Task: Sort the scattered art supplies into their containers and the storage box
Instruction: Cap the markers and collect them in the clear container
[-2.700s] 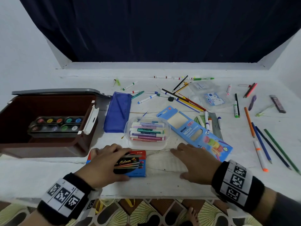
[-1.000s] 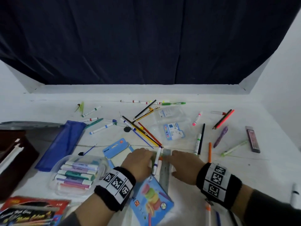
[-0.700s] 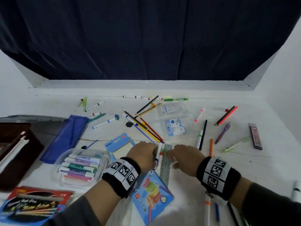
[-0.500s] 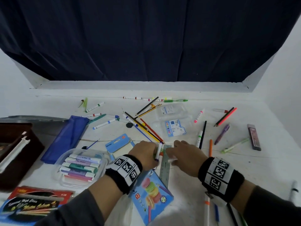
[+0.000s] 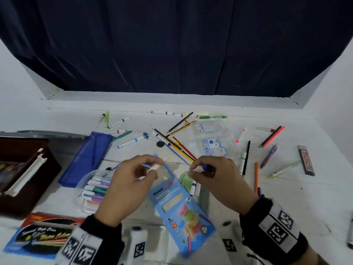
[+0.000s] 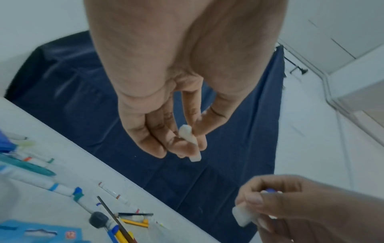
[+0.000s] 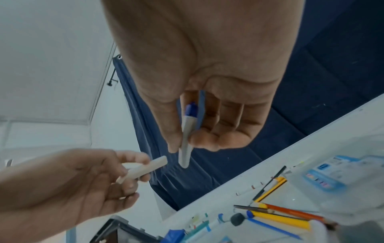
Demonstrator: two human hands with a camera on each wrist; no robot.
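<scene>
Both hands hover above the white table, over the blue neon marker pack (image 5: 179, 203). My left hand (image 5: 152, 167) pinches a short white marker (image 5: 158, 165) between thumb and fingers, and the left wrist view shows that marker (image 6: 190, 143) crossing the fingertips. My right hand (image 5: 196, 170) pinches a white marker with a blue end (image 5: 205, 166). In the right wrist view this marker (image 7: 187, 134) stands upright between thumb and forefinger. The two markers sit close together, tips apart. The brown storage box (image 5: 23, 169) stands open at the left.
A blue pouch (image 5: 86, 157), a clear case of pastel markers (image 5: 93, 188) and a red-and-blue pencil box (image 5: 42, 236) lie on the left. A metal ruler (image 5: 204, 197) sits under my right hand. Several loose pencils and markers (image 5: 179, 150) and a clear wallet (image 5: 212, 138) lie beyond.
Both hands have lifted off the table beside the ruler, each now carrying one marker. They hold the markers raised and close together over the neon pack.
</scene>
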